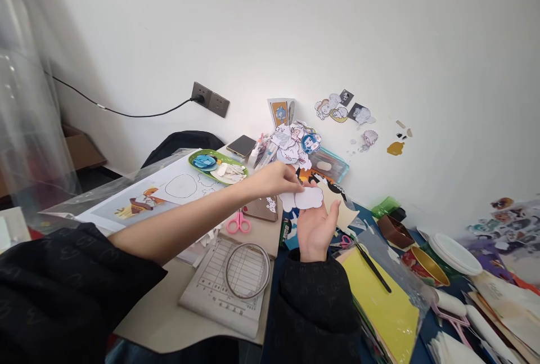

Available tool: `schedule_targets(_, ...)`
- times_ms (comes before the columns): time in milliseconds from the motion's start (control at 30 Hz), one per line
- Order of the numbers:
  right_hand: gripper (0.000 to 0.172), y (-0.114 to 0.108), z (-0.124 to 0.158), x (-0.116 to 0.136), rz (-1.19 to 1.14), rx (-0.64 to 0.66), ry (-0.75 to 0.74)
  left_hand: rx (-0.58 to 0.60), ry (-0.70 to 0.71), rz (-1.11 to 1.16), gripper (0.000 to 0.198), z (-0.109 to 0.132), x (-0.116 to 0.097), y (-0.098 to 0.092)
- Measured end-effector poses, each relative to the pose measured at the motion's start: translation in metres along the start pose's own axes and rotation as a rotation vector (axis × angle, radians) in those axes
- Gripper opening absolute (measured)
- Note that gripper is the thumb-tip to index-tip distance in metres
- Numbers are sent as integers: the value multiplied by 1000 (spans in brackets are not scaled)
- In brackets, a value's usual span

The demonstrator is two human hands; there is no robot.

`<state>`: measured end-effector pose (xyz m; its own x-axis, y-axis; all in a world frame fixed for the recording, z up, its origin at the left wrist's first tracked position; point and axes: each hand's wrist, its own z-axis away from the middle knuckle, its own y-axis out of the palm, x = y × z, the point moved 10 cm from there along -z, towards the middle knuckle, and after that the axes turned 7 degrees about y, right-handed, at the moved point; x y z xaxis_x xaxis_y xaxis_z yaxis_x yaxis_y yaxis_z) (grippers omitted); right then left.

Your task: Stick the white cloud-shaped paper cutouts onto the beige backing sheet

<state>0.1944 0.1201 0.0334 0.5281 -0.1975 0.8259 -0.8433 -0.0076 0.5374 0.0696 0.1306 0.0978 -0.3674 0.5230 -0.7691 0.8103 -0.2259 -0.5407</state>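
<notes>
My left hand (283, 177) reaches in from the left, its thumb and fingers pinched at the edge of a cloud-shaped white paper cutout (310, 198). Palm up beneath it is my right hand (315, 232), thumb spread away and the cutout resting over its fingers, which are mostly hidden. A second white cutout piece (287, 201) shows just left of the first; whether the two are joined I cannot tell. Behind the hands stands a cluster of printed cartoon cutouts (291, 142). Pink scissors (238, 223) lie on the table under my left forearm.
A green tray (192, 157) holds blue and white scraps. A metal ring (228, 279) rests on a printed form (211, 274). Yellow paper (392, 319) with black tweezers (375, 269) lies at right, near a gold-lined tin (425, 265) and a white lid (453, 252). Stickers (363, 113) cling to the wall.
</notes>
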Motion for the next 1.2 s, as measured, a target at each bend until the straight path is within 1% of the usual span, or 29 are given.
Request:
schedule_targets(67,64,5,2,3,56,26,-24,43,6,28,27,0,1,9)
schedule_targets(100,61,6,4,6,95,22,-50,50,5,27,27,0,3,11)
schedule_targets(200,39,7,7,11,178,-14,-115,41,7,-5,29,-1,6,13)
schedule_targets(300,24,5,8,9,193,-54,-111,46,18,-52,28,0,6,14)
schedule_targets(367,22,5,8,9,177,-68,-97,52,28,-73,25,0,4,14)
schedule_targets(433,24,5,9,10,152,-70,-86,65,41,-85,25,0,3,16)
schedule_targets(567,23,2,8,17,25,-86,-78,77,31,-149,30,-1,9,18)
schedule_targets(633,23,-4,7,20,-34,-102,-85,58,19,-161,30,-2,12,14)
schedule_targets(733,24,-7,3,18,-66,-81,-55,36,15,-146,29,-1,6,6)
schedule_targets(800,24,-6,1,9,-94,-58,3,59,1,-11,30,0,0,9)
schedule_targets(833,25,-4,0,4,-112,-46,43,91,-21,173,31,2,-3,17)
schedule_targets(900,31,3,2,-7,-157,-13,121,139,-37,610,24,3,-12,38)
schedule_targets(933,35,8,4,-11,-187,11,149,156,-78,781,20,4,-11,50)
schedule_targets(967,39,13,6,-14,-222,35,171,143,-138,929,18,5,-7,62)
schedule_targets(1000,40,17,8,-16,-257,54,188,106,-213,1039,16,6,2,72)
schedule_targets(1033,40,19,10,-18,-290,63,201,88,-241,1061,16,6,8,80)
schedule_targets(1100,38,20,12,-21,-340,62,224,59,-267,1066,15,6,20,90)
schedule_targets(1200,35,14,12,-20,-375,56,220,58,-292,1035,17,5,33,95)
